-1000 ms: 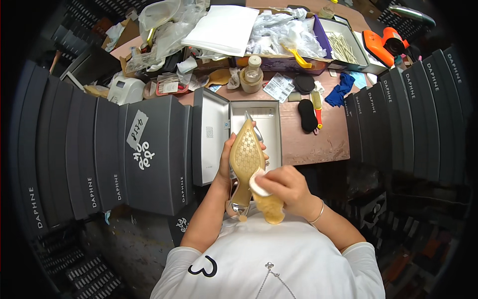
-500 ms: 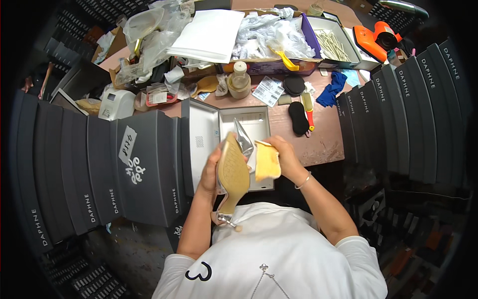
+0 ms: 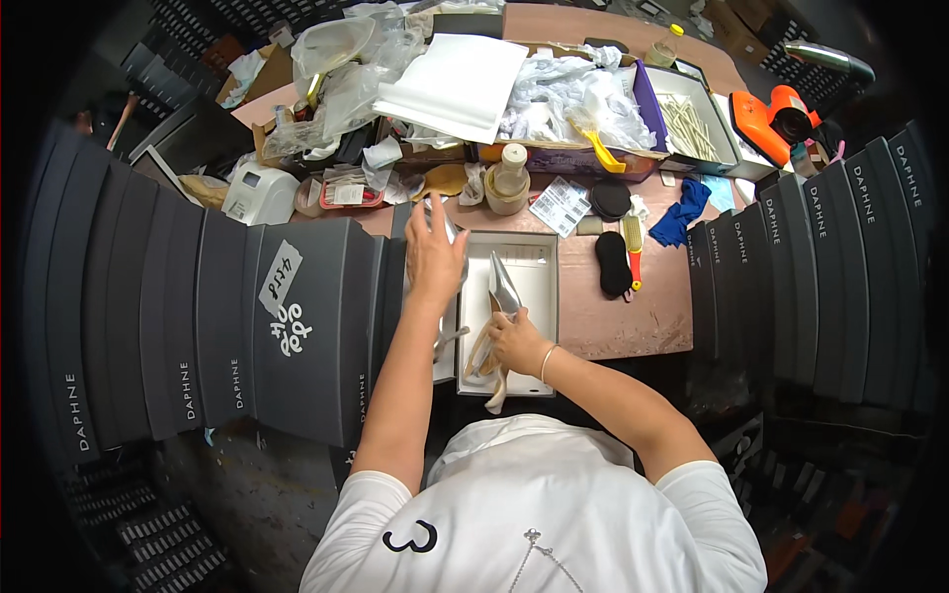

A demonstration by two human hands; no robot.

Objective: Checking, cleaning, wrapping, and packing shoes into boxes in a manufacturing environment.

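My left hand [image 3: 433, 259] is over the box's lid side, its fingers stretched along a silver pointed shoe [image 3: 457, 235]. That shoe is mostly hidden behind the hand, and its strap end is blurred below. My right hand [image 3: 519, 341] grips the second silver pointed shoe [image 3: 502, 284] inside the open shoe box [image 3: 550, 296]. Toe pointing away from me, this shoe has beige straps [image 3: 484, 356] trailing toward the box's near edge.
Stacked dark shoe boxes wall in the left [image 3: 306, 336] and right [image 3: 840, 287]. On the table lie a brush [image 3: 634, 242], black oval pad [image 3: 613, 265], blue cloth [image 3: 680, 212] and white-capped bottle [image 3: 509, 178]. Behind them sits a purple box of crumpled plastic [image 3: 647, 104].
The shoe in my left hand has moved away from me, over the lid. My right hand no longer shows the yellow cloth; it has reached into the box and taken hold of the other shoe.
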